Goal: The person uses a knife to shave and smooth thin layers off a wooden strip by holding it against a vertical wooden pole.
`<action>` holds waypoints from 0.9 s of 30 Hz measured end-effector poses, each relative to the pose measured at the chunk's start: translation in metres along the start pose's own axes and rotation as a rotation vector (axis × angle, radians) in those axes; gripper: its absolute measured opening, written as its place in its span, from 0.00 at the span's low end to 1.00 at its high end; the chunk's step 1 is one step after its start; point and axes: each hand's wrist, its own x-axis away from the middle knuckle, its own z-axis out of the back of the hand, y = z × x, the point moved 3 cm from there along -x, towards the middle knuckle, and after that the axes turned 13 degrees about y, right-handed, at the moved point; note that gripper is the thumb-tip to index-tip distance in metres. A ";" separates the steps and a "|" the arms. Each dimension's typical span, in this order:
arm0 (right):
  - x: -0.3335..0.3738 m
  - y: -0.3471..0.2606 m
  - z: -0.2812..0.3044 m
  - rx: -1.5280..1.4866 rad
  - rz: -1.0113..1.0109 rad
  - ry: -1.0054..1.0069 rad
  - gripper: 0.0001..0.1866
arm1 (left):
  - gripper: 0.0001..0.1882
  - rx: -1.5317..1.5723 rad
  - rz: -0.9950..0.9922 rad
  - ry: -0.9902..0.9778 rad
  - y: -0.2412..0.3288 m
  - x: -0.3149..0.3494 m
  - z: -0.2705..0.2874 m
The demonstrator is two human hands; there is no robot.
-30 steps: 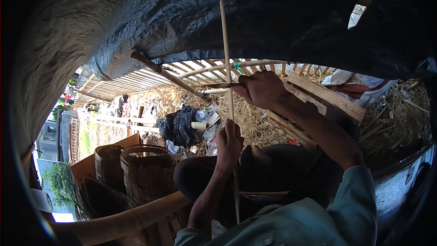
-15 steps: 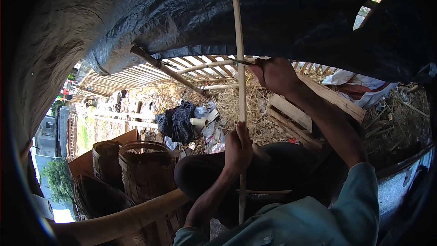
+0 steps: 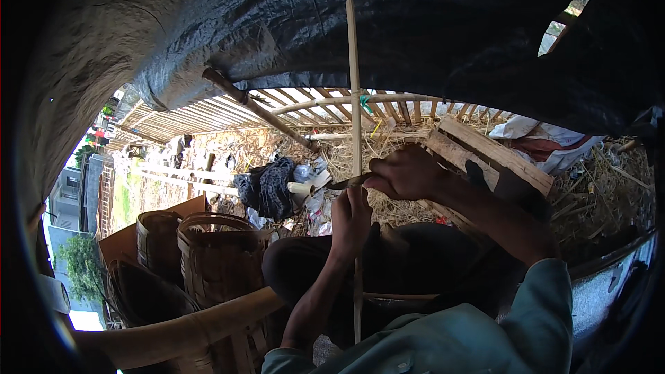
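Note:
A long, pale bamboo strip (image 3: 355, 76) stands nearly upright in front of me, its lower end running down past my lap. My left hand (image 3: 351, 218) is closed around it at about its middle. Just above, my right hand (image 3: 405, 173) grips a knife whose handle is hidden in the fist. The dark knife blade (image 3: 344, 183) crosses the strip, close to the fingers of my left hand.
Woven bamboo baskets (image 3: 218, 253) stand at the left behind a thick bamboo pole (image 3: 180, 336). Dark plastic sheeting (image 3: 298, 21) hangs overhead. A slatted bamboo fence (image 3: 201, 114) runs beyond. Wooden boards (image 3: 495, 156) lie on straw at the right, and a dark cloth (image 3: 267, 187) is left of centre.
My right hand has drawn the knife down along the bamboo strip, from high up to just above my left hand. The strip has shifted slightly left.

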 end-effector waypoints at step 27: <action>-0.031 0.050 0.019 0.209 -0.247 0.187 0.21 | 0.23 0.360 0.696 -0.243 0.010 -0.001 0.005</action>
